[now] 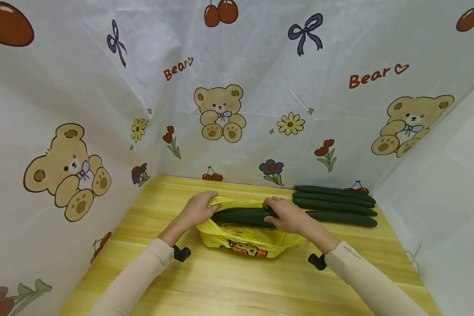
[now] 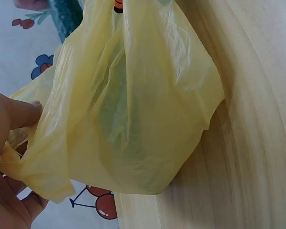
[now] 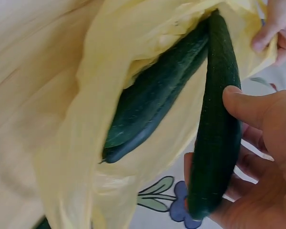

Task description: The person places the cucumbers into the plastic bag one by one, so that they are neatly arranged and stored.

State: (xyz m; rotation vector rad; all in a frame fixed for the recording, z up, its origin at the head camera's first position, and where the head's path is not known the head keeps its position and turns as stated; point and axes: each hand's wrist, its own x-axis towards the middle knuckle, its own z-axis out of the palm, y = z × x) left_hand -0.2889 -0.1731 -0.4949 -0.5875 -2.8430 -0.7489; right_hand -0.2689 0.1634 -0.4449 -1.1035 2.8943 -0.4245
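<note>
A yellow plastic bag with an orange cartoon print lies on the table, its mouth spread. My left hand pinches the bag's rim at the left; in the left wrist view thumb and fingers hold the crumpled edge. My right hand grips a dark green cucumber near one end, the thumb on top and fingers beneath. Its far end reaches into the bag's mouth, toward my left hand. Other cucumbers lie side by side inside the bag, partly covered by the yellow film.
Several more cucumbers lie in a row at the table's back right. The wooden table meets a white sheet printed with bears, which rises behind and at the left. Small black devices show at both wrists.
</note>
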